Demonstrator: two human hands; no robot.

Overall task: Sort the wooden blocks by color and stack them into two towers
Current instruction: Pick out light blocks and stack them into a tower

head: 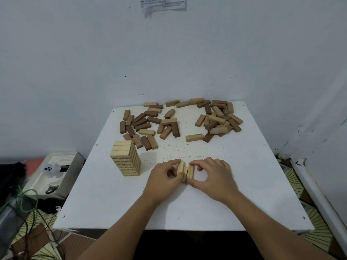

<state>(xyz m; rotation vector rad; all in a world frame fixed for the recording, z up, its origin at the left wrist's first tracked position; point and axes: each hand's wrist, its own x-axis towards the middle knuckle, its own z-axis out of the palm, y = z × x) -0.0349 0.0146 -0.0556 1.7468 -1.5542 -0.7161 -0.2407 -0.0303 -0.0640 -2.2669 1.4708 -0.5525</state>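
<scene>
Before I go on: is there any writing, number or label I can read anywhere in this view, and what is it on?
Nothing can be read for certain.
Paper notice taped to the wall: printed lines, too small and blurred to read.
Light block tower: dark printed marks on the block faces, perhaps numbers, too blurred to read.
Loose blocks on the table: no visible markings.
Light blocks held between the hands: no visible markings.

The pale blocks (185, 171) in my grip are bare, matt wood with visible grain. The tower (126, 160) is the same pale wood; the loose blocks (150, 124) look darker. The surface (169, 203) is matt white, speckled.
</scene>
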